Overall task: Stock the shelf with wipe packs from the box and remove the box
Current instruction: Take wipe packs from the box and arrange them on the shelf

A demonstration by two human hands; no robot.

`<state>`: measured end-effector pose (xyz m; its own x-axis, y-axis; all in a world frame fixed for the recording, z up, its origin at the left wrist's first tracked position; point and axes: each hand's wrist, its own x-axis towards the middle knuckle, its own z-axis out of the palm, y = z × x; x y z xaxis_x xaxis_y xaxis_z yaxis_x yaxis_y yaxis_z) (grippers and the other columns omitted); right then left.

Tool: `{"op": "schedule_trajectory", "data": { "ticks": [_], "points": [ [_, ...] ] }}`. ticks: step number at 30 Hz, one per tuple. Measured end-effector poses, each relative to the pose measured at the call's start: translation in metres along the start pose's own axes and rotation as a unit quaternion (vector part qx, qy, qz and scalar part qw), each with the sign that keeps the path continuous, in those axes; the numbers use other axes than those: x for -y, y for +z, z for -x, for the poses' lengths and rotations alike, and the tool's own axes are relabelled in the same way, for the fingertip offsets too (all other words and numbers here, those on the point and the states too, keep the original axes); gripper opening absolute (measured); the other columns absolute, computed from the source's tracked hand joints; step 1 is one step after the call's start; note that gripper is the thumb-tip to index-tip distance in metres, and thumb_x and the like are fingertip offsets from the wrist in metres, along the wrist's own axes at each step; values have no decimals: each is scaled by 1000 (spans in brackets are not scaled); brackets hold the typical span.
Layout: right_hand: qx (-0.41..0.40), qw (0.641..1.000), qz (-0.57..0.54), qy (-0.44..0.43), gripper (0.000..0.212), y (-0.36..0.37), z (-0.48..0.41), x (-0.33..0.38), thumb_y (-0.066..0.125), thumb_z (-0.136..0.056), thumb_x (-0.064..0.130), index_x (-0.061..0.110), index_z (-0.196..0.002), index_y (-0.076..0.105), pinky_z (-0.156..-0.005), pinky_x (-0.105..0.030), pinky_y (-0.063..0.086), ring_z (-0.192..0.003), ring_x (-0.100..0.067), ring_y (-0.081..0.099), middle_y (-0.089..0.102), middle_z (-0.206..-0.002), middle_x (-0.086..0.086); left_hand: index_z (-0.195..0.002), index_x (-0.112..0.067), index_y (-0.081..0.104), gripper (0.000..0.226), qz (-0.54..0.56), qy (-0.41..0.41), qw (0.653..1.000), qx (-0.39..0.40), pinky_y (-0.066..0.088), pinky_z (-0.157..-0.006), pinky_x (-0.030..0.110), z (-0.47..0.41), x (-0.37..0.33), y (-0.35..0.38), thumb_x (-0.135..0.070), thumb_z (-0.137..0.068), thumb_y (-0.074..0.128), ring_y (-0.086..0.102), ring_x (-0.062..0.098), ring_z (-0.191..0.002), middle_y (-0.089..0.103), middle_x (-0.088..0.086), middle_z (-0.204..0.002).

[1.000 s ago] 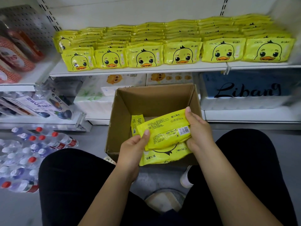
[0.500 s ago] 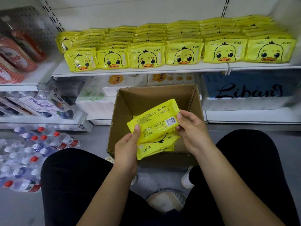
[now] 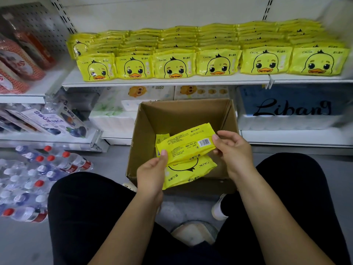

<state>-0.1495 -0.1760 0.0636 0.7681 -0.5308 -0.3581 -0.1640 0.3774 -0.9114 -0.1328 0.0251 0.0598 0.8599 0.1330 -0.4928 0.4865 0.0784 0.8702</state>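
An open cardboard box stands on the floor below the shelf. Over it I hold two stacked yellow wipe packs: the top pack shows its printed back with a barcode, the lower pack shows part of a duck face. My left hand grips their left end, thumb on top. My right hand pinches the top pack's right end. Another yellow pack lies inside the box. The white shelf above carries rows of yellow duck-face wipe packs.
Packs of red-capped water bottles lie on the floor at left. The lower shelf holds tissue packs and a blue "Libang" package. Red-patterned goods fill the left shelf. My black-clad knees flank the box.
Both hands have lifted the two packs a little higher out of the box. The third pack stays on the box's floor.
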Motion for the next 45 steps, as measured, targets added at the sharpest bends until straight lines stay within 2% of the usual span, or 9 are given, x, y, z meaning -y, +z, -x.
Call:
{"op": "schedule_trajectory", "data": {
  "ticks": [10, 14, 18, 23, 29, 32, 35, 39, 45],
  "points": [
    [10, 995, 75, -66, 23, 12, 0, 0, 72, -92, 8, 11, -113, 64, -53, -19, 51, -51, -10, 62, 68, -69, -7, -70, -13, 70, 37, -54, 66, 996, -9, 44, -69, 29, -12, -24, -18, -44, -89, 75, 49, 16, -71, 57, 4, -73],
    [120, 977, 128, -118, 24, 25, 0, 6, 68, -94, 9, 26, -110, 68, -64, -24, 53, -69, -15, 63, 67, -84, -6, -83, -7, 76, 70, -62, 69, 996, 14, 55, -89, 60, -23, -37, -38, -74, -65, 79, 59, 23, -79, 66, 10, -83],
    [229, 933, 228, -160, 34, 52, 0, 16, 83, -81, 18, 28, -112, 74, -82, -25, 56, -92, -19, 65, 64, -113, 0, -90, -13, 80, 65, -23, 54, 998, 14, 54, -95, 63, -35, -60, -56, -70, -59, 82, 72, 38, -103, 78, 15, -98],
    [217, 874, 310, -306, 30, 109, -12, 33, 86, -71, 23, 27, -100, 78, -77, -15, 43, -87, -8, 58, 62, -94, 0, -90, -8, 78, 28, -1, 57, 998, 17, 63, -82, 49, -58, -99, -87, -35, -94, 71, 75, 35, -92, 78, 18, -93],
    [240, 795, 362, -424, 15, 187, -40, 52, 85, -72, 30, 27, -84, 78, -80, -19, 36, -93, -17, 46, 53, -89, 4, -81, -16, 78, 42, -31, 43, 998, -39, 61, -78, 37, -105, -122, -130, -57, -90, 68, 73, 26, -84, 76, 8, -91],
    [281, 804, 365, -375, 11, 230, -49, 57, 81, -83, 21, 19, -77, 71, -92, -23, 43, -110, -8, 54, 57, -116, 10, -74, -26, 81, 57, -105, 74, 990, -66, 50, -89, 37, -130, -133, -148, -68, -95, 49, 63, 15, -91, 69, -3, -98],
    [280, 824, 381, -314, 19, 273, -60, 60, 69, -95, 21, 20, -78, 59, -81, -33, 49, -85, 8, 61, 68, -95, 21, -81, -16, 81, 69, -173, 122, 971, -115, 42, -72, 25, -158, -145, -163, -67, -99, 38, 56, 5, -76, 66, -4, -83],
    [217, 860, 353, -299, 25, 331, -81, 63, 67, -96, 25, 20, -74, 56, -70, -27, 39, -74, -1, 55, 63, -76, 11, -60, -1, 52, 86, -282, 188, 921, -191, 38, -62, 38, -206, -151, -180, -77, -94, 29, 54, 33, -69, 53, 14, -60],
    [228, 920, 273, -164, 18, 405, -113, 45, 74, -88, 37, 22, -80, 68, -91, -43, 50, -86, -21, 64, 69, -80, 0, -81, -3, 73, 105, -85, 174, 970, -148, 50, -70, 35, -273, -180, -198, -96, -70, 25, 61, 38, -77, 64, 26, -79]
  ]
}}
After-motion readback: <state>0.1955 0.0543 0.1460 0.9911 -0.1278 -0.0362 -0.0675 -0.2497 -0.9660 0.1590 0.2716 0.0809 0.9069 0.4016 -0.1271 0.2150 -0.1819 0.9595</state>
